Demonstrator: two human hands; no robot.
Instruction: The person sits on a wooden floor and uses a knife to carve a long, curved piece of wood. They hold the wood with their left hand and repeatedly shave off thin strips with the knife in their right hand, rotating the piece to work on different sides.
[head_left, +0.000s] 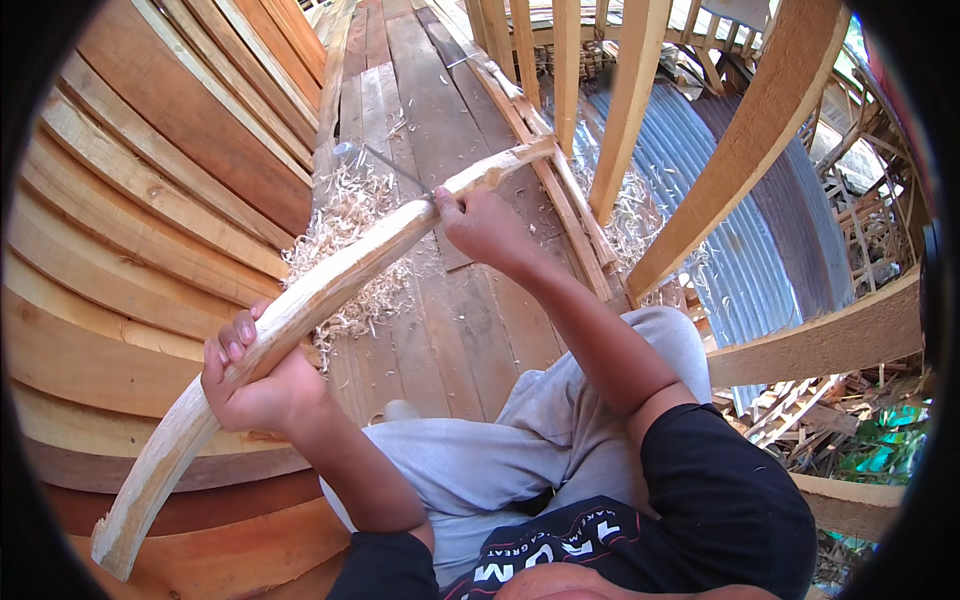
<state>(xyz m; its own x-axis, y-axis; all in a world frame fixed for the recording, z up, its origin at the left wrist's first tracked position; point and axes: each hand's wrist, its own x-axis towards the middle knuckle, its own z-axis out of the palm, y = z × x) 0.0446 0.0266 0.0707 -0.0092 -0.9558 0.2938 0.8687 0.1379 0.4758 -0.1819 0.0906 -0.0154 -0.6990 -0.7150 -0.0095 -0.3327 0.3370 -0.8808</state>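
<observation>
A long, curved, pale wooden timber (345, 275) slants from the lower left to the upper right in front of me. My left hand (262, 375) is wrapped round its lower part, with the fingertips showing over the far side. Against the timber's upper part, my right hand (482, 225) is closed at the near end of a thin metal bar (395, 170). This bar lies across the timber and sticks out on the far left, near a rounded grey knob (345, 150). The right palm hides the rest of what it grips.
Curled wood shavings (345, 235) lie on the plank floor (440, 110). Curved planks (150, 220) form a wall on the left. Upright wooden ribs (740, 150) stand on the right, with corrugated metal sheets (740, 260) and scrap wood (800, 410) beyond them.
</observation>
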